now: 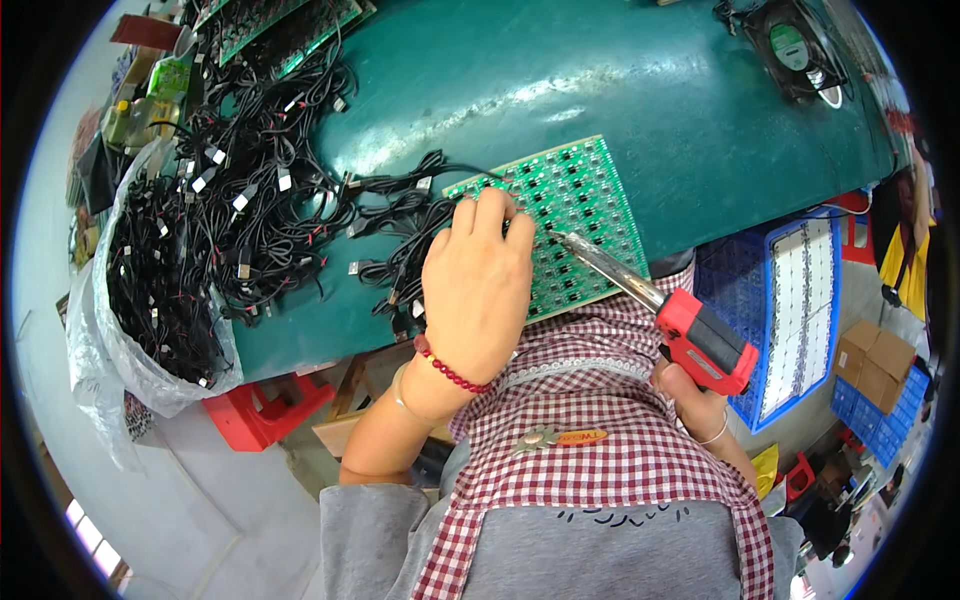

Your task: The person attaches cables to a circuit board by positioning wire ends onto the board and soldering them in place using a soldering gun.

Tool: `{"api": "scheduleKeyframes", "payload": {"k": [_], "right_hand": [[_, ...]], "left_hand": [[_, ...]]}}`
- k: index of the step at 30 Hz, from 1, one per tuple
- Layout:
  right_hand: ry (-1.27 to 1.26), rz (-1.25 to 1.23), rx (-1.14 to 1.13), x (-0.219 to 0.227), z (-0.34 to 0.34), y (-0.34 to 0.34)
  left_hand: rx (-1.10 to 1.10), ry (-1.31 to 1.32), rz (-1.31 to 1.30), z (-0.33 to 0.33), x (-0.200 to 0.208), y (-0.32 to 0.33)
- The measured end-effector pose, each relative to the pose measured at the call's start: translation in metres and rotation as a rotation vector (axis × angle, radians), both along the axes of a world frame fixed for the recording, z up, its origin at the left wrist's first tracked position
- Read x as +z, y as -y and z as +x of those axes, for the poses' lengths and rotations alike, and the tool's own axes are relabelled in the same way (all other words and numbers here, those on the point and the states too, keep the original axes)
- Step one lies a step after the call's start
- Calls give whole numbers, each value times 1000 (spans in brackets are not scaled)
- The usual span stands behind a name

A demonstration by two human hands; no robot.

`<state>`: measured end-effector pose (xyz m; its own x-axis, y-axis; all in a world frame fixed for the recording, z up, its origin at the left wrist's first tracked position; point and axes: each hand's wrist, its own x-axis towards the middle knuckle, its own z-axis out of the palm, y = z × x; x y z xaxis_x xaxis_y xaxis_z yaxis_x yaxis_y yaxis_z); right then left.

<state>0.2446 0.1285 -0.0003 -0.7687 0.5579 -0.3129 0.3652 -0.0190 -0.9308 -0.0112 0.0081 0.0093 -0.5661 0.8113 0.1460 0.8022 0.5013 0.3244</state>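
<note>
A green circuit board [590, 195], crowded with small parts in rows, lies at the table's front edge. My left hand [478, 275] rests over its left side, fingers curled and drawn together; whatever they pinch is hidden beneath them. Black USB cables [405, 215] lie bunched beside that hand, some reaching onto the board's left edge. My right hand [690, 400] grips a red and black soldering gun [708, 345] from below. Its metal tip points left over the middle of the board, close to my left fingers.
A large heap of black cables [245, 170] spills from a clear plastic bag [95, 330] at the left. More circuit boards [270, 30] stand at the far left. A small fan [790, 50] sits far right. Beside the table are a blue crate [765, 320] and a red stool [265, 415].
</note>
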Motion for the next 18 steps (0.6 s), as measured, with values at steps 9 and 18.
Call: {"api": "scheduleKeyframes", "payload": {"k": [9, 18], "right_hand": [[-733, 130, -645, 44, -40, -88], [-398, 498, -907, 9, -61, -262]], "left_hand": [[48, 8, -45, 4, 9, 4], [23, -26, -19, 6, 9, 1]]}}
